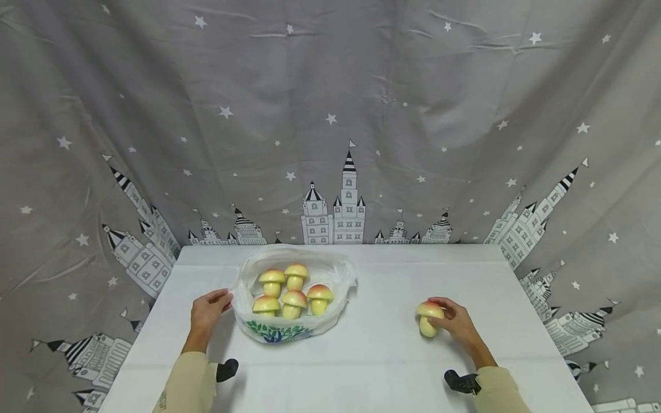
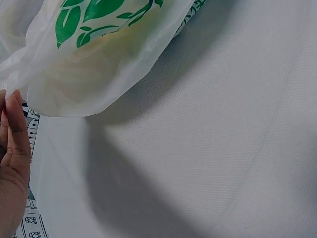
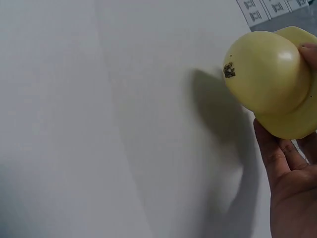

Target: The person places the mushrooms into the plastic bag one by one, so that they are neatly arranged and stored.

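Note:
A white plastic bag [image 1: 330,321] with a green leaf print lies wide-mouthed on the table, left of centre. Several yellow toy mushrooms [image 1: 292,304] with reddish cap tops rest inside it. My left hand [image 1: 208,312] pinches the bag's left edge between thumb and fingers; in the left wrist view the gathered plastic meets the fingertips [image 2: 16,99]. On the right, my right hand [image 1: 457,322] grips another toy mushroom [image 1: 428,311] by its cap, stem pointing down. The right wrist view shows that mushroom's pale yellow stem [image 3: 262,69] with a dark spot at its base, and its shadow falls on the table.
A white cloth covers the table [image 1: 382,361]. Behind it and along both sides hangs a grey curtain [image 1: 330,74] printed with stars and castles. A black wrist mount [image 1: 227,370] sticks out from the left sleeve, and a similar mount [image 1: 461,381] from the right.

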Tool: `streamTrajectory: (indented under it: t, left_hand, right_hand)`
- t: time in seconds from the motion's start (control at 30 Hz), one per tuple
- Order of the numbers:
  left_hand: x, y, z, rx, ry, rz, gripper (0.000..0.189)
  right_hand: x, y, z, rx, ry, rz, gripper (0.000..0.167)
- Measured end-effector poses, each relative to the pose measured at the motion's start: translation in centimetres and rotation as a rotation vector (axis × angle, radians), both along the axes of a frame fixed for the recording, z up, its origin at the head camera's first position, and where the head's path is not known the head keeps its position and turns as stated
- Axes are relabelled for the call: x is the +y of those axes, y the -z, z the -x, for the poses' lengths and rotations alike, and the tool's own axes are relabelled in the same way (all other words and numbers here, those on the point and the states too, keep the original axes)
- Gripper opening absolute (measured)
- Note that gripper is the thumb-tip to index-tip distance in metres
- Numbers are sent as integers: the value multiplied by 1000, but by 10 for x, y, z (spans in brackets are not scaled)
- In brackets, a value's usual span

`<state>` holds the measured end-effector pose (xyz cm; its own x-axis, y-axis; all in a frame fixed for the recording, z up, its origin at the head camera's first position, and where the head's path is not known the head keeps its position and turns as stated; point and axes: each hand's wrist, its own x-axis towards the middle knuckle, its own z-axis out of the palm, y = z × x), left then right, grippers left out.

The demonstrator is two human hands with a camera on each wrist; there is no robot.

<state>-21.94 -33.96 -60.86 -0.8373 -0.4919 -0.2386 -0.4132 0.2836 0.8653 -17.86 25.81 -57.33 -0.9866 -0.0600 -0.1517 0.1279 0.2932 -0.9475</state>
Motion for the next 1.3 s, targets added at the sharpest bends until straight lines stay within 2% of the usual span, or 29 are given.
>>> streamTrajectory:
  t: [0.03,0.1,0.2,0.27,0.33,0.37,0.5,0.57,0.6,0.77,0.83,0.9,1.0,1.07,1.17,1.23,1.3]
  left_hand:
    - [0,0,0,6,-9,6,38]
    - [4,-10,-3,4,-3,-18,38]
    - [15,-39,-16,1,15,-67,41]
    - [23,-57,-23,-12,36,-99,43]
    - [20,-48,-20,10,31,-81,41]
    - [18,-44,-19,12,27,-74,40]
    - [21,-45,-18,2,12,-43,37]
    - [29,-63,-25,-17,3,-60,37]
    - [32,-68,-28,-17,4,-60,38]
    - [34,-71,-30,5,6,-60,38]
    - [33,-71,-31,7,20,-55,38]
    - [34,-72,-31,10,6,-57,37]
    - [32,-69,-30,21,27,-53,38]
    - [28,-60,-26,25,3,-71,36]
    - [14,-30,-14,32,17,-62,40]
    - [7,-10,-6,33,-5,-48,37]
    - [0,6,0,29,-2,-19,36]
  right_hand:
    - [-3,-1,2,0,-6,21,54]
    - [-10,-3,7,-2,-21,48,54]
    - [-20,-8,13,-9,-18,74,53]
    - [-29,-18,15,-8,-18,76,52]
    - [-38,-33,15,0,-19,79,52]
    - [-40,-35,17,7,-18,78,51]
    - [-47,-33,27,37,-24,88,53]
    - [-48,-24,36,49,-27,84,54]
    - [-51,-25,37,55,-33,74,54]
    - [-63,-30,46,85,-65,19,52]
    - [-70,-37,48,92,-76,22,51]
    - [-78,-47,48,104,-95,30,50]
    - [-90,-63,47,109,-113,23,48]
    - [-97,-71,47,115,-131,17,48]
    - [-105,-72,51,123,-141,41,49]
    - [-109,-66,57,142,-147,73,49]
    - [-113,-58,64,161,-139,92,50]
